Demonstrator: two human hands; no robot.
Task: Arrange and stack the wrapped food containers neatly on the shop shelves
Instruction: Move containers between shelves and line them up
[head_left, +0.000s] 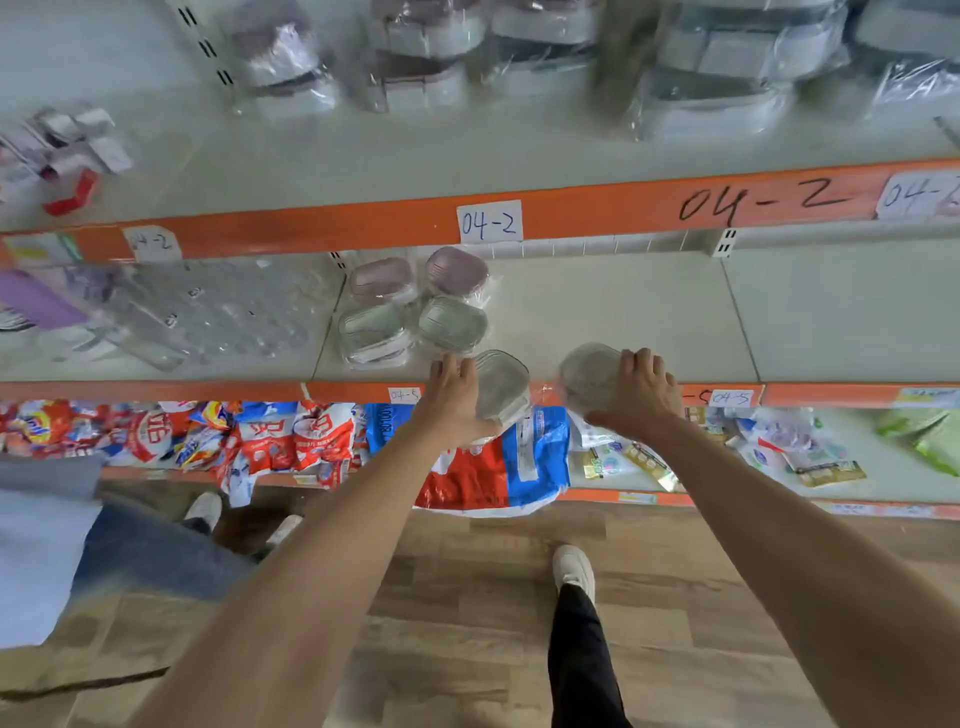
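**Op:** Clear plastic wrap, crinkled and glossy, covers both containers I have in hand. My left hand grips a pale, rounded-rectangle container from its left side, fingers curled over the top edge. It is tilted and sits right at the front lip of the middle shelf.

**Obs:** And the other side?

**Op:** My right hand lies over a second wrapped container, greyish and oval, fingers bent across its right half. It too sits at the shelf's front edge, over the orange shelf strip. The two containers are near each other but apart.

**Obs:** Stock already placed?

**Op:** Four wrapped containers behind my left hand, in a two-by-two cluster: two pink-lidded ones at the back, two grey-green ones in front. The near-left one rests on top of another.

**Obs:** Upper shelf?

**Op:** Blurred stacks of larger wrapped containers, pale with dark bands. Label "04-2" on the orange rail below them. The bottom shelf holds red, white and blue bags.
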